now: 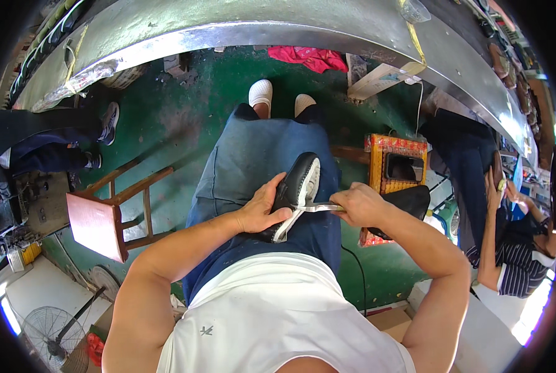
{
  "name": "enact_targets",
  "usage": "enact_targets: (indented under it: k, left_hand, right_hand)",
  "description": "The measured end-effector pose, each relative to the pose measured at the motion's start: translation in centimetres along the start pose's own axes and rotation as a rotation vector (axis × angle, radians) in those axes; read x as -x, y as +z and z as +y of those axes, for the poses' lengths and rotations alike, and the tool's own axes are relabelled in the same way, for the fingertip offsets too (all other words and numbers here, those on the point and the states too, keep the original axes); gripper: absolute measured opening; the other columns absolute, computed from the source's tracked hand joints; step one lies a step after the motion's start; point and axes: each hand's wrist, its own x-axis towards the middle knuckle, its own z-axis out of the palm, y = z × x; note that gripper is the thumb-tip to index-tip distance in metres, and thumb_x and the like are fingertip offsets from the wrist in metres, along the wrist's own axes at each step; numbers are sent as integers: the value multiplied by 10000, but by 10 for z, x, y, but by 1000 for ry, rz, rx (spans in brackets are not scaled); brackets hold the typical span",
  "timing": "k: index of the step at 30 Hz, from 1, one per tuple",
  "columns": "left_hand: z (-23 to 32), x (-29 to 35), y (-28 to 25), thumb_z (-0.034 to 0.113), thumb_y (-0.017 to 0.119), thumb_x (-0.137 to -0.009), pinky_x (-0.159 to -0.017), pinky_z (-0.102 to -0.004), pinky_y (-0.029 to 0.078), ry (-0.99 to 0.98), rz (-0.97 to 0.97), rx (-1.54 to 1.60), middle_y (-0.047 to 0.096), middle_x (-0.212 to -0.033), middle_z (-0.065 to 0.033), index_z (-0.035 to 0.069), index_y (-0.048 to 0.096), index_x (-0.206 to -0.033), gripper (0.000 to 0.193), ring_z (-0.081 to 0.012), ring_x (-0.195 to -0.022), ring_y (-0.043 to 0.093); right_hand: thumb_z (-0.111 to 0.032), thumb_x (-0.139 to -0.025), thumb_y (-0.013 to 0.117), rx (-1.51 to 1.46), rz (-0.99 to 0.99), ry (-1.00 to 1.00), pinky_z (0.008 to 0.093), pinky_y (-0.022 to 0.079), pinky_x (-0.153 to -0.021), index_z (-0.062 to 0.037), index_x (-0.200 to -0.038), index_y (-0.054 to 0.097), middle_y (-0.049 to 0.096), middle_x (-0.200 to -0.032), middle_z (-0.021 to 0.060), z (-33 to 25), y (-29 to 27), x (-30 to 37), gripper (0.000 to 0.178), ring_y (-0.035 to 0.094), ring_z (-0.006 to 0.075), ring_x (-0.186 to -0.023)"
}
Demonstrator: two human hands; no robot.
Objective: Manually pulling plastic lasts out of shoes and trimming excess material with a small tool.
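Note:
A black shoe (302,176) with pale stitching along its edge and a light underside lies tilted across my lap. My left hand (262,208) wraps round its left side, thumb pressed near the middle. In my right hand (361,205) is a silver metal tool that looks like pliers (321,207), its handle inside my closed fingers. The tool's head meets the shoe at mid-length, where a pale strip shows. How the jaws sit on the shoe is too small to tell. A blue apron (259,146) covers my legs under the shoe.
A yellow woven stool (378,180) at right holds a dark phone-like object (405,167) and a black item (408,202) partly behind my forearm. A wooden stool (96,225) stands left. A metal bench (228,28) spans ahead. People are at both sides; a fan (53,339) stands lower left.

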Motion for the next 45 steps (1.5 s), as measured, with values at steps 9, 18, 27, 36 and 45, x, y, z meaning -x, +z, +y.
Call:
enact_targets:
  k: [9, 18, 27, 36, 45]
  left_hand:
    - [41, -8, 1, 385, 841, -774, -1161, -493, 324, -146, 69, -54, 454, -1457, -282, 117, 184, -1612, 1098, -452, -1363, 435]
    - [15, -1, 29, 331, 763, -842, -1183, -493, 277, -142, 231, -67, 445, -1481, -252, 134, 175, -1630, 1003, -442, -1411, 349]
    - [18, 5, 29, 245, 593, -976, -1118, -458, 401, 27, 305, -136, 308, -1541, -338, 147, 184, -1629, 777, -516, -1296, 478]
    - [62, 5, 16, 239, 478, -1028, -986, -494, 522, -111, 91, -446, 232, -1532, -419, 291, 240, -1607, 628, -549, -1111, 601]
    - [69, 0, 18, 305, 448, -1035, -896, -532, 563, -157, 75, -501, 310, -1499, -411, 372, 302, -1565, 554, -542, -1001, 656]
  right_hand:
    - [-128, -812, 739, -421, 267, 143, 425, 533, -873, -46, -1232, 605, 667, -1061, 159, -14, 40, 24, 449, 670, 360, -961]
    - [-137, -900, 697, -4, 430, 198, 430, 535, -900, 30, -1312, 549, 611, -1140, 234, -50, 22, 30, 468, 629, 351, -1041]
    - [-234, -1015, 614, -1301, 228, 532, 299, 468, -580, -19, -876, 596, 628, -710, 28, -86, 58, -14, 257, 571, 111, -629]
    - [-228, -1013, 624, -1894, 12, 353, 249, 470, -482, 46, -1150, 611, 670, -939, 100, -51, 73, 13, 307, 654, 170, -726]
    - [-324, -1071, 440, -616, 360, 422, 355, 529, -634, 22, -972, 606, 674, -745, 122, -61, 15, -6, 396, 667, 223, -662]
